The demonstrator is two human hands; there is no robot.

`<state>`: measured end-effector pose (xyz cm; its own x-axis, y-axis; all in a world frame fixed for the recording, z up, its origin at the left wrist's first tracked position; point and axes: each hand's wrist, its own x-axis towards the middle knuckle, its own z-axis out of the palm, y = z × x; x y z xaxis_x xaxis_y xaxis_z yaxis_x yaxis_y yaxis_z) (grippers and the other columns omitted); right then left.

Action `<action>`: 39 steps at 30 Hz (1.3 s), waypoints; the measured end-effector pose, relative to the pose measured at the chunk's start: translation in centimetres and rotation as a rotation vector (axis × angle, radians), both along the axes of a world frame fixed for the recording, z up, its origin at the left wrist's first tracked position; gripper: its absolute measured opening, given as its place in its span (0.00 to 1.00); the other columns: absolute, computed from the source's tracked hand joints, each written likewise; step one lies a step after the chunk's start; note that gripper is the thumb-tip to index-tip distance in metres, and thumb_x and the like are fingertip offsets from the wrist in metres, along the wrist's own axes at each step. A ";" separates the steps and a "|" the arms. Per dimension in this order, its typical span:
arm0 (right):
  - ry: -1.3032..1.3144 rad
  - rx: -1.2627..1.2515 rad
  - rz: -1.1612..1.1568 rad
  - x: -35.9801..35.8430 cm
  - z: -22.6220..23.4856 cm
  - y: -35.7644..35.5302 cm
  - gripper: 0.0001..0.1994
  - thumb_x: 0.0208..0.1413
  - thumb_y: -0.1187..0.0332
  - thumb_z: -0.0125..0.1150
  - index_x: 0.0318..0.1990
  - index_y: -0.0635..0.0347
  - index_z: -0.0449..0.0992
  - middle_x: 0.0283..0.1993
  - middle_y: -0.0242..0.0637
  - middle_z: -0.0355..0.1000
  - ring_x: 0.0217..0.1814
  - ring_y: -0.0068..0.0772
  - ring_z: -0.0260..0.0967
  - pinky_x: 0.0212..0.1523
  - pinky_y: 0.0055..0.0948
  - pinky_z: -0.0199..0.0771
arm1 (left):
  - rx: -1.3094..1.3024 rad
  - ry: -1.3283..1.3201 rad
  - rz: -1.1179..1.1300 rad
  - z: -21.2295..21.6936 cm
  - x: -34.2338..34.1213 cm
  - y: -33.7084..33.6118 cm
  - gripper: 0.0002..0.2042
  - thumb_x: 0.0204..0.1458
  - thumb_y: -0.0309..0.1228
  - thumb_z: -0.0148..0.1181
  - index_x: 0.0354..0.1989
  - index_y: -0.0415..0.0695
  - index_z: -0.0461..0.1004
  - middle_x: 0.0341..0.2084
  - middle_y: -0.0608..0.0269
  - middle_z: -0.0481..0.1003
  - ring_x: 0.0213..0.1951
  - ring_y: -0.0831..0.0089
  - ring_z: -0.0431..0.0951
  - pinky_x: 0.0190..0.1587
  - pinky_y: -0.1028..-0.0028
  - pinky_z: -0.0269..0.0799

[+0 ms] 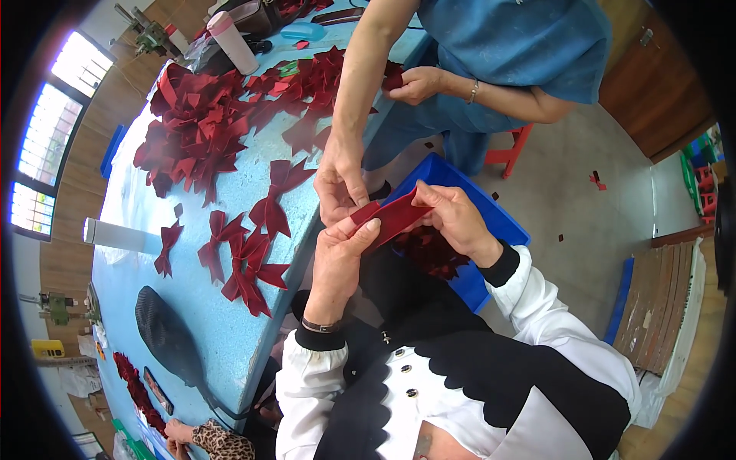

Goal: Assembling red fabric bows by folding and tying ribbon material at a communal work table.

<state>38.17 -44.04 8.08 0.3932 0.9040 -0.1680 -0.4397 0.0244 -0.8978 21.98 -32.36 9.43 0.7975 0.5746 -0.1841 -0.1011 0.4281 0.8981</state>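
A flat dark red ribbon strip stretches between my hands at the table's right edge. My left hand pinches its left end between thumb and fingers. At the other end, my right hand grips the strip, its thumb and fingertips closed on it. A co-worker's hand is right beside my left hand, close to the ribbon; whether it touches the ribbon I cannot tell. Several finished-looking red bows lie on the blue table to my left.
A large heap of red bows covers the far table. Under my hands stands a blue bin with red pieces in it. A white bottle, a black mesh racket-like object and a phone lie on the left. A co-worker in blue sits opposite.
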 end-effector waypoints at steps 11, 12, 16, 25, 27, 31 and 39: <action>-0.297 0.139 -0.066 -1.9 2.7 0.1 0.10 0.52 0.70 0.61 0.41 0.66 0.73 0.33 0.33 0.73 0.33 0.19 0.70 0.37 0.17 0.71 | 0.081 -0.005 -0.046 0.2 0.5 -0.3 0.10 0.53 0.28 0.58 0.41 0.36 0.76 0.32 0.64 0.77 0.33 0.81 0.75 0.42 0.82 0.69; -0.325 0.116 -0.077 -1.8 2.4 0.1 0.10 0.51 0.71 0.62 0.39 0.65 0.74 0.32 0.33 0.73 0.33 0.18 0.70 0.37 0.17 0.71 | 0.096 -0.011 -0.043 0.2 0.5 -0.3 0.10 0.53 0.28 0.58 0.41 0.36 0.76 0.32 0.64 0.77 0.33 0.81 0.75 0.42 0.82 0.69; -0.384 0.080 -0.110 -2.0 1.8 0.4 0.07 0.49 0.73 0.64 0.36 0.65 0.76 0.30 0.31 0.74 0.32 0.17 0.69 0.35 0.16 0.70 | 0.095 0.025 -0.046 0.4 0.8 -0.1 0.10 0.52 0.27 0.58 0.40 0.36 0.76 0.31 0.64 0.77 0.33 0.82 0.75 0.42 0.82 0.70; -0.323 0.091 -0.182 -1.5 1.5 0.2 0.11 0.57 0.65 0.55 0.33 0.66 0.76 0.28 0.31 0.73 0.30 0.17 0.68 0.33 0.16 0.68 | 0.136 0.034 -0.063 0.5 0.9 0.3 0.10 0.53 0.26 0.57 0.41 0.34 0.76 0.30 0.65 0.77 0.31 0.84 0.73 0.40 0.83 0.68; -0.280 0.102 -0.196 -0.9 1.1 0.1 0.12 0.59 0.64 0.53 0.33 0.66 0.75 0.28 0.31 0.73 0.30 0.17 0.68 0.33 0.17 0.68 | 0.152 0.034 -0.069 1.1 1.1 0.1 0.10 0.53 0.27 0.57 0.41 0.35 0.76 0.29 0.66 0.77 0.31 0.85 0.72 0.40 0.83 0.68; -0.006 0.122 -0.236 0.0 0.5 0.2 0.15 0.61 0.62 0.49 0.33 0.66 0.74 0.28 0.33 0.71 0.30 0.19 0.68 0.34 0.17 0.67 | 0.202 0.062 -0.073 1.0 1.2 -0.2 0.09 0.53 0.27 0.57 0.40 0.36 0.77 0.28 0.67 0.77 0.28 0.86 0.70 0.39 0.84 0.68; -0.160 0.081 -0.224 0.5 -0.3 0.0 0.14 0.61 0.63 0.49 0.33 0.66 0.74 0.28 0.33 0.70 0.31 0.21 0.67 0.36 0.18 0.67 | 0.343 0.101 -0.090 0.6 1.5 -0.2 0.08 0.52 0.27 0.57 0.39 0.39 0.78 0.23 0.71 0.76 0.24 0.87 0.66 0.52 0.78 0.62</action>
<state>38.66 -44.05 7.73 0.6006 0.7994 -0.0188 -0.2679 0.1790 -0.9467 23.48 -32.53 10.07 0.8355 0.5446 -0.0735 0.0202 0.1032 0.9945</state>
